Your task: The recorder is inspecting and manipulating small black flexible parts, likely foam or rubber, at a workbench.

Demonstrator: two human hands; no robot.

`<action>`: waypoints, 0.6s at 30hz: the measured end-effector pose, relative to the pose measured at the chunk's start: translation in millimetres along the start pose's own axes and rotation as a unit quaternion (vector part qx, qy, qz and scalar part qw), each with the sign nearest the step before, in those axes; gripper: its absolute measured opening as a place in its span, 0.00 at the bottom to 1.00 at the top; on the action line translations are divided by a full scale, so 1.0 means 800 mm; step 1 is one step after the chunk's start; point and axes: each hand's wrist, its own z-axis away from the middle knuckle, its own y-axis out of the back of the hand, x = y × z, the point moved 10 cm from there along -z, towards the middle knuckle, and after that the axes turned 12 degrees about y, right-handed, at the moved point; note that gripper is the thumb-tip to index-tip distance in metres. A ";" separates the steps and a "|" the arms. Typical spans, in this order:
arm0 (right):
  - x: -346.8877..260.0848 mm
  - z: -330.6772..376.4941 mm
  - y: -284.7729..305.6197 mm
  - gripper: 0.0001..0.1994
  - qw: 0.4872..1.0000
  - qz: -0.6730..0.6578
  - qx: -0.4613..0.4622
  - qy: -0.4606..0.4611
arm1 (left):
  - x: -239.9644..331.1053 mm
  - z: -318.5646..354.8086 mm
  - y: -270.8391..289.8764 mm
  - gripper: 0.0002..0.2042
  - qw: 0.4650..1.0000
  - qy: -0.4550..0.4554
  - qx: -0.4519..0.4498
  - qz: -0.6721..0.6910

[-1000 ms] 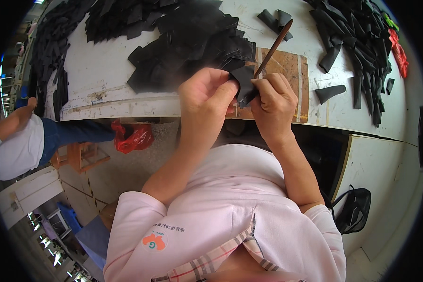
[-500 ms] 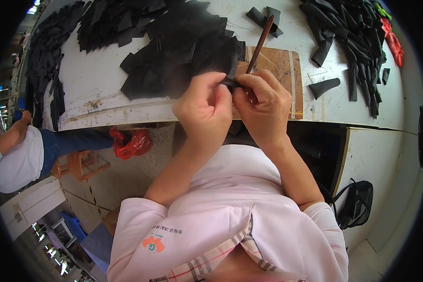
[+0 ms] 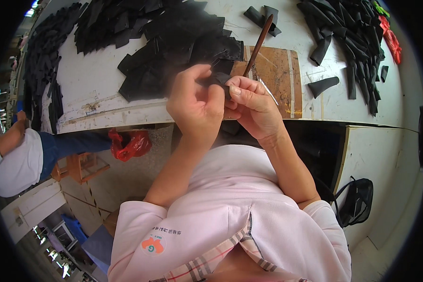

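Between my hands, above the table's front edge, is a small black fabric piece (image 3: 219, 78). My right hand (image 3: 254, 104) pinches it between thumb and fingers. My left hand (image 3: 196, 104) is curled around its other side, with thumb and fingers at the cloth; part of that grip is hidden. A thin shiny metal strip (image 3: 270, 93) shows beside my right hand; I cannot tell whether it is held or lies on the board. Behind my right hand, a dark brown tapered stick (image 3: 259, 44) slants up over the brown wooden board (image 3: 282, 68).
A heap of flat black fabric pieces (image 3: 174, 51) covers the middle left of the white table (image 3: 91, 80). Black fabric tubes (image 3: 357, 51) pile up at the right, with one tube (image 3: 323, 86) lying apart. A person (image 3: 16, 162) stands at far left, near a red bag (image 3: 130, 143).
My right hand has turned so its thumb shows on top of the cloth. My left hand has shifted slightly left and its fingers have loosened. More of the fabric and the metal strip are visible.
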 end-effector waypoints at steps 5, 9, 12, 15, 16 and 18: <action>-0.022 -0.003 0.016 0.10 0.976 0.206 -0.011 0.070 | -0.044 -0.001 -0.016 0.11 0.944 0.268 -0.118 0.150; -0.027 0.004 0.016 0.09 0.987 0.139 0.035 0.070 | -0.031 0.022 -0.052 0.16 0.776 0.344 -0.336 0.408; -0.045 0.014 -0.040 0.07 0.990 0.071 -0.064 0.103 | 0.014 0.041 -0.061 0.23 0.625 0.338 -0.432 0.556; -0.061 0.013 -0.024 0.07 0.970 0.201 -0.030 0.131 | 0.015 0.021 -0.036 0.24 0.885 0.222 -0.319 0.258; -0.080 0.013 -0.026 0.05 0.932 0.284 -0.023 0.222 | 0.018 0.014 -0.025 0.19 0.943 0.163 -0.230 0.176; -0.117 0.025 -0.056 0.05 0.816 0.454 -0.047 0.356 | 0.026 0.011 -0.021 0.13 0.979 0.089 -0.149 0.107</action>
